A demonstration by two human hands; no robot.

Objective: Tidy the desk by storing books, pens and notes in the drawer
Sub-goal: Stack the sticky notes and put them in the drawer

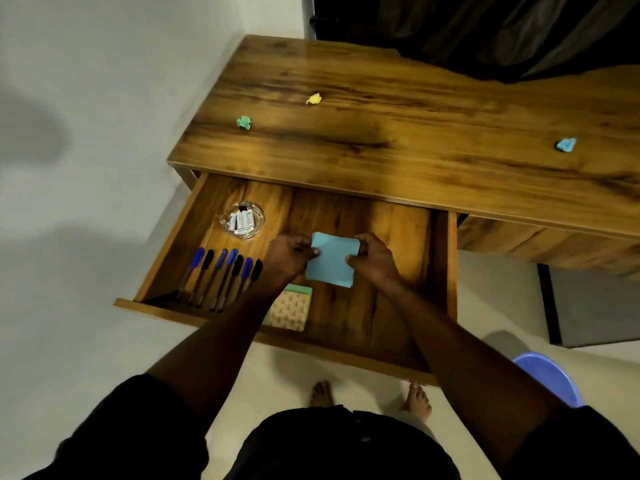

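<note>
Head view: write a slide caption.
Left hand and right hand hold blue notes over the open drawer; crumpled notes litter desk.

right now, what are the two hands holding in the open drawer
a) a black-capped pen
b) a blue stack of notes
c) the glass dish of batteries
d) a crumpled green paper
B: the left hand and the right hand each pinch a side of the blue stack of notes inside the drawer.

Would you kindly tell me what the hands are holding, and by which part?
A blue pad of notes, held over the open drawer: the left hand pinches its left edge, the right hand its right edge.
</note>
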